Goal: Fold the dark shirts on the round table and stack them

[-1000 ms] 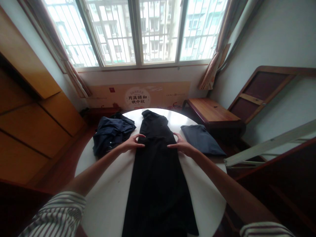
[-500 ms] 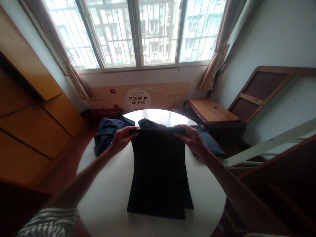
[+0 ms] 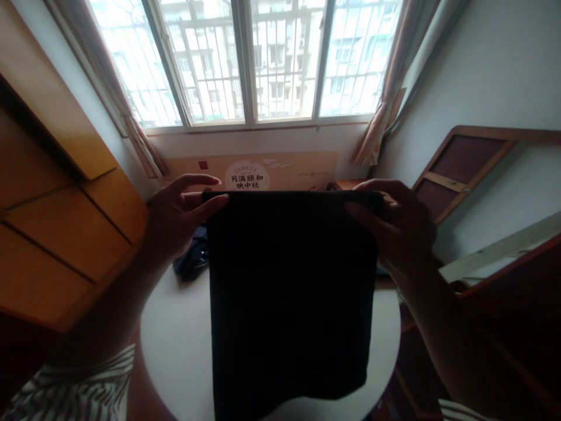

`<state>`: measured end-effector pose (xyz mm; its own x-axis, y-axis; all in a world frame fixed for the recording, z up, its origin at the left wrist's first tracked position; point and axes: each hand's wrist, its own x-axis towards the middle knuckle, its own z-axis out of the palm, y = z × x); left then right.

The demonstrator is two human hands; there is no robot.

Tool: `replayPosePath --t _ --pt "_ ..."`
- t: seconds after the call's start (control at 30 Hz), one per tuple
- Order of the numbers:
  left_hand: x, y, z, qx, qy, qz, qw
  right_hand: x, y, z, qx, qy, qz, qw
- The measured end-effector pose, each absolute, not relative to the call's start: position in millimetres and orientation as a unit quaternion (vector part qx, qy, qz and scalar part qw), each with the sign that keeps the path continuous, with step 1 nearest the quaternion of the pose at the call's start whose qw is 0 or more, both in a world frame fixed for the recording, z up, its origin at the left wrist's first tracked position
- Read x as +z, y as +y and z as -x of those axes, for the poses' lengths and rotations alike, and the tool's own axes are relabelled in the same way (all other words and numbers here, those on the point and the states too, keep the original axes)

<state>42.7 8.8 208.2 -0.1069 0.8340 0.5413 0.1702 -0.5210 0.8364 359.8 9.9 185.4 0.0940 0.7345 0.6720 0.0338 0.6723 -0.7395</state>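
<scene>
Black garment (image 3: 291, 292) hangs vertically in front of the head camera, doubled into a near-square panel. Deep shadow hides its folds and surface detail. Its straight top edge runs roughly level, supported at both upper corners. The lower end falls over the round white worktop (image 3: 173, 345); whether it touches the worktop cannot be determined from this view.

Grip status is as follows. The left hand (image 3: 179, 219) is at the garment's upper left corner, with the lower digits pinching the top edge and the uppermost finger spread clear of the cloth. The right hand (image 3: 397, 225) is at the upper right corner, with the fingers curled and pressed together over the edge, pinching the fabric. The right thumb cannot be identified. A striped sleeve (image 3: 74, 386) covers the left arm near the lower frame edge, and a second striped sleeve (image 3: 460, 412) shows at the lower right.

Surrounding items are located relative to the garment. A navy cloth bundle (image 3: 190, 261) lies on the worktop just left of it, partly hidden behind the left forearm. Beyond it, a printed banner with Chinese characters (image 3: 248, 174) stands below a barred window (image 3: 245, 61). Wooden cabinet doors (image 3: 56, 234) are well left of it, and a wooden frame (image 3: 464, 166) leans against the wall well to its right.
</scene>
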Motion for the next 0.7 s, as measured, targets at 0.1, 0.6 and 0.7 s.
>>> replayPosePath --t 0.1,0.6,0.7 --pt "179.3 63.3 -41.3 0.588 0.433 -0.578 0.365 159.3 54.7 -354.9 0.336 -0.604 0.340 0.638" --pt "10.2 161.2 -29.4 0.392 0.629 -0.417 0.526 4.5 154.8 -338.1 0.439 -0.514 0.607 0.419" --pt "12.8 151.8 -26.7 0.324 0.645 -0.469 0.509 5.5 142.5 -349.1 0.448 -0.556 0.584 0.386"
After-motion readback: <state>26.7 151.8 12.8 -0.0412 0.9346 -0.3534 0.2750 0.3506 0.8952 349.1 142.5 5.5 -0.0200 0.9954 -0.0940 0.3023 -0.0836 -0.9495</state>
